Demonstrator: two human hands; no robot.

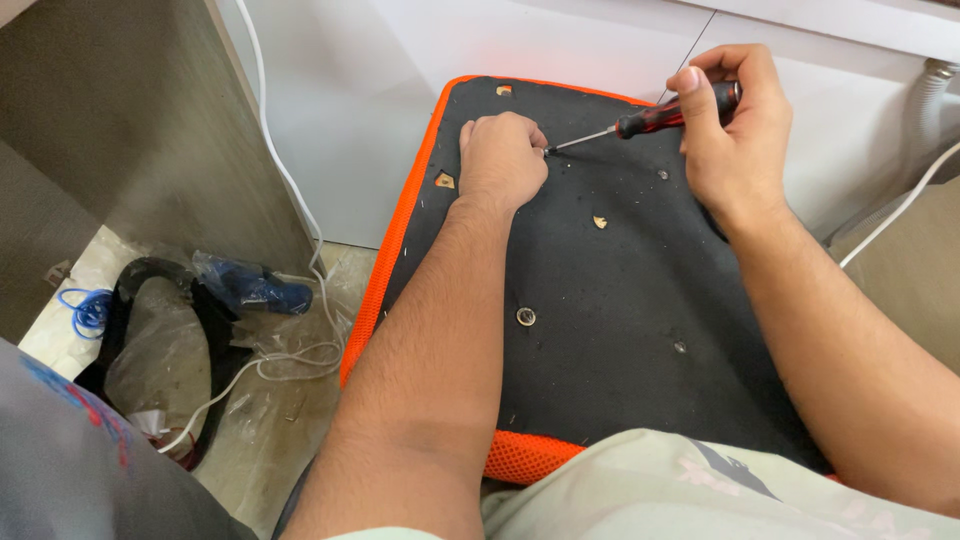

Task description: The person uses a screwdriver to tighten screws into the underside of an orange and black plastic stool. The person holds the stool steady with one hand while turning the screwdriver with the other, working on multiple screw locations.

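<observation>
1. A red-and-black screwdriver (650,118) is gripped at its handle by the curled fingers of the right hand (735,130).
2. Its tip is held against the black underside of an orange-edged seat cushion (600,300), which is propped on the person's lap.
3. The left hand (500,160) is rested as a closed fist on the cushion, fingers pinched at the tip.
4. A white cable (290,190) is seen on the floor at left.

1. The seat pad (620,300) lies across the person's lap, its far edge against the wall panel (560,50).
2. The left hand (500,160) rests on the pad; the screwdriver (650,118), in the right hand (735,130), points at its fingers.
3. Left of the pad, a cable (290,190) and what seems a bagged tool (250,285) lie on the floor.
</observation>
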